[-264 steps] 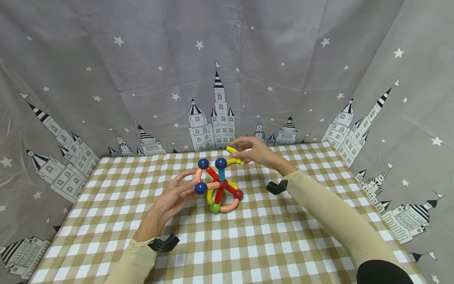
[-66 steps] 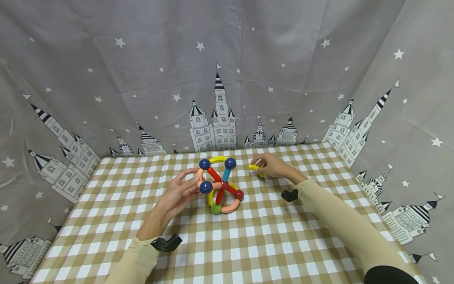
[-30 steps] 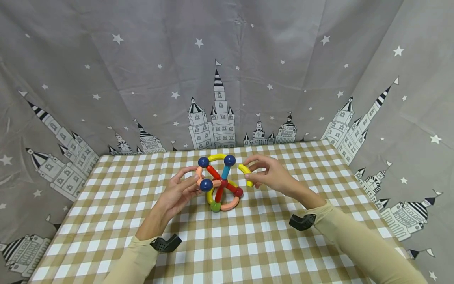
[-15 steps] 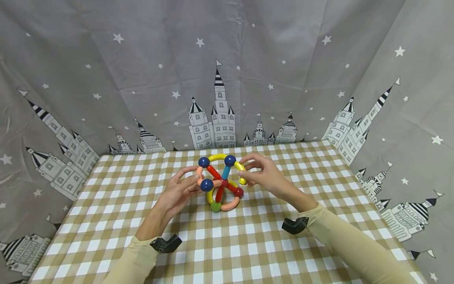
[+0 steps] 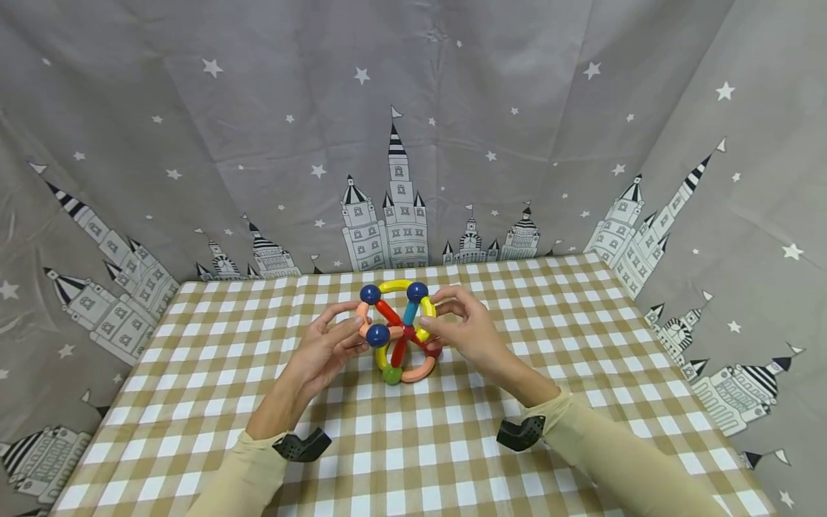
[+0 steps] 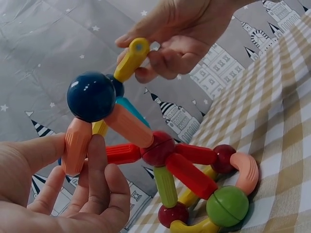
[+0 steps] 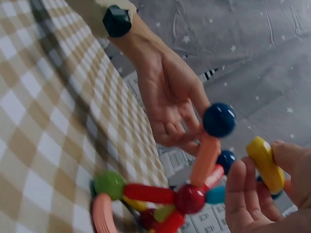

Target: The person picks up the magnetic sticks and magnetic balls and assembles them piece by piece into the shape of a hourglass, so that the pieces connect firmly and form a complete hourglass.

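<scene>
A magnetic ball-and-rod structure stands on the table, with a red ball [image 6: 157, 148] at its centre. Rods in red, pink, green and light blue [image 5: 410, 314] run out from it. Three blue balls sit at the top, the front one [image 5: 377, 335] nearest the viewer. My left hand [image 5: 319, 359] pinches the curved pink rod [image 6: 77, 147] beneath that front ball. A curved yellow rod [image 5: 428, 316] is pinched in my right hand [image 5: 474, 334]. Its far end meets the back right blue ball [image 5: 417, 291]; its near end [image 6: 139, 47] points toward the front, free.
Below, a green ball [image 6: 227, 206], red balls and curved rods form the base ring on the checked tablecloth [image 5: 420, 445]. A grey curtain [image 5: 517, 143] with printed castles hangs behind the table. Each wrist wears a black camera [image 5: 302, 445].
My right hand has brought the curved yellow rod leftward to the back right blue ball and turned its free end toward the front. My left hand keeps its hold on the pink rod.
</scene>
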`<state>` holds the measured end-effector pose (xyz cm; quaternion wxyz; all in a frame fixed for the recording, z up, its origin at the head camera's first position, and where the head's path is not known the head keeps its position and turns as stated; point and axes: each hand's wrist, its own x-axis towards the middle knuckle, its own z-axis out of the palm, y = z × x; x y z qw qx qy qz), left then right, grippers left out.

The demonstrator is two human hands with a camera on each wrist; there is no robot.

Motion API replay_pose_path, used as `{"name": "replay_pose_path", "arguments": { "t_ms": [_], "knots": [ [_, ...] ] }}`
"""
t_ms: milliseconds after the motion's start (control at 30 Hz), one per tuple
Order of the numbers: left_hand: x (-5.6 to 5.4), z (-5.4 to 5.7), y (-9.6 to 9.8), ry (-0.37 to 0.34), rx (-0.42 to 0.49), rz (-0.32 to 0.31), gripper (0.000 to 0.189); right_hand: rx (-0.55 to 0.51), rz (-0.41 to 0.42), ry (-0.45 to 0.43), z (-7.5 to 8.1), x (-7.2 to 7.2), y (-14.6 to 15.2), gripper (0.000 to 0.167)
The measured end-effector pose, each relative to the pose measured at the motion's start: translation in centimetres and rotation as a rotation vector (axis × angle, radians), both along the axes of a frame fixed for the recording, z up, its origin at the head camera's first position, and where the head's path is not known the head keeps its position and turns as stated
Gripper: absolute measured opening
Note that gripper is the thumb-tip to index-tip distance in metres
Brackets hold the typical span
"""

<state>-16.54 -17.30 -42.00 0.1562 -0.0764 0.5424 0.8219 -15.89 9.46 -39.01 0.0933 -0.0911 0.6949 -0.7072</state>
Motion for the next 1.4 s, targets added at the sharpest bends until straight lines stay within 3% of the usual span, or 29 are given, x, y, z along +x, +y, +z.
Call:
{"name": "replay_pose_path", "arguments": {
  "t_ms": [233,467,1067,1400],
  "knots": [
    [0.4,0.2,0.3,-0.007,-0.007,0.023,0.044,-0.101,-0.076,0.002,-0.8,0.7,-1.6,0.04],
    [0.8,0.4,0.8,-0.011,-0.026,0.059,0.048,-0.113,-0.126,0.01,-1.1,1.3,-2.5,0.042],
    [2.3,0.5,2.6,0.029,-0.004,0.12,0.048,-0.177,-0.168,0.019,-1.4,1.6,-3.2,0.043],
    [2.4,0.5,2.8,0.018,-0.02,0.146,0.054,-0.173,-0.154,0.013,-1.5,1.6,-3.1,0.044]
  ]
}}
